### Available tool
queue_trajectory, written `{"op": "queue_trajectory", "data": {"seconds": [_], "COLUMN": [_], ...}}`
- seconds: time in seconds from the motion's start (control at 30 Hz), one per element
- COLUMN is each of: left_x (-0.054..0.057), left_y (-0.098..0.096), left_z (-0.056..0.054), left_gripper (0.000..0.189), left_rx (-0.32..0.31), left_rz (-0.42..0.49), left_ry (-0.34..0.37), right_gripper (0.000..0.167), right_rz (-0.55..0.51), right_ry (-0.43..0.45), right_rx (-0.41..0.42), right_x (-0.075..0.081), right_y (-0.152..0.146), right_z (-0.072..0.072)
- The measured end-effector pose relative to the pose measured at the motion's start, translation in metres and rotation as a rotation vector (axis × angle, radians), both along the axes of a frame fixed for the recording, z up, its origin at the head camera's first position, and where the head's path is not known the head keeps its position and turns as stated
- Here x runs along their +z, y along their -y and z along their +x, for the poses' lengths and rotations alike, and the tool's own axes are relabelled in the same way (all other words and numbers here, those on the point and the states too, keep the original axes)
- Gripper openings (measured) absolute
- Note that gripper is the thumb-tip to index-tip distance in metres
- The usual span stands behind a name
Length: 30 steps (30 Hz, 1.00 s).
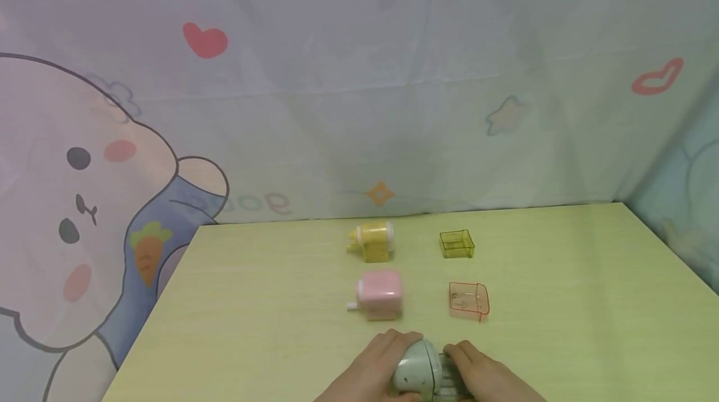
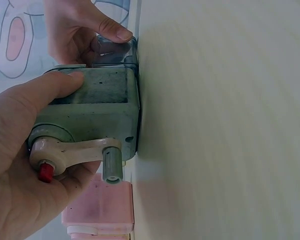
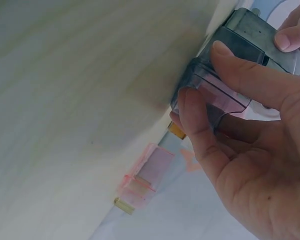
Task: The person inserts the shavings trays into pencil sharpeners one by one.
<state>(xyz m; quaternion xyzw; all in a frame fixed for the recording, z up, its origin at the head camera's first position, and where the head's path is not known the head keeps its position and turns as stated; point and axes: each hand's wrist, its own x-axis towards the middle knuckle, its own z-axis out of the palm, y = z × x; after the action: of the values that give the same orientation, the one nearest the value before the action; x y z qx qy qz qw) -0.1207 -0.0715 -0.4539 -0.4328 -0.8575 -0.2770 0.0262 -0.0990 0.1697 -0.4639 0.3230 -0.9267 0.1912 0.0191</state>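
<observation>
At the table's near edge in the head view, my left hand (image 1: pixel 375 366) grips a pale green crank pencil sharpener (image 1: pixel 414 369). The left wrist view shows its crank (image 2: pixel 85 151) with a red button at the hub, and my left thumb lying across the body. On the sharpener's other side, my right hand (image 1: pixel 487 374) holds a clear dark shavings drawer (image 3: pixel 224 95) between thumb and fingers. That drawer is partly out of the body, its far end still at the opening. My right fingers hide part of it.
Beyond my hands stand a pink pencil sharpener (image 1: pixel 384 294) and, farther back, a yellow one (image 1: pixel 373 241). To their right lie a clear pink drawer (image 1: pixel 469 299) and a clear yellow drawer (image 1: pixel 457 245). A printed cloth (image 1: pixel 359 108) hangs behind the table (image 1: pixel 253 302).
</observation>
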Motion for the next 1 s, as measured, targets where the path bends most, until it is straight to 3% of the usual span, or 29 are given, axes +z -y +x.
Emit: {"op": "queue_trajectory", "data": {"seconds": [0.4, 0.63, 1.0], "left_x": [0.0006, -0.0010, -0.0032], "left_y": [-0.0001, -0.0007, -0.0013], "left_z": [-0.0009, -0.0014, -0.0018], "left_gripper": [0.071, 0.073, 0.076], "left_rx": [-0.010, -0.015, -0.007], "left_rz": [0.003, 0.022, 0.007], "left_ry": [-0.004, 0.004, -0.021], "right_gripper": [0.068, 0.058, 0.058], "right_rz": [-0.007, -0.006, 0.001], "right_ry": [-0.031, 0.026, 0.092], "right_rx": [0.023, 0.026, 0.021], "right_x": [0.0005, 0.0025, 0.0037], "right_y": [-0.0005, 0.0012, 0.0006], "right_z": [-0.0014, -0.0035, -0.0053]}}
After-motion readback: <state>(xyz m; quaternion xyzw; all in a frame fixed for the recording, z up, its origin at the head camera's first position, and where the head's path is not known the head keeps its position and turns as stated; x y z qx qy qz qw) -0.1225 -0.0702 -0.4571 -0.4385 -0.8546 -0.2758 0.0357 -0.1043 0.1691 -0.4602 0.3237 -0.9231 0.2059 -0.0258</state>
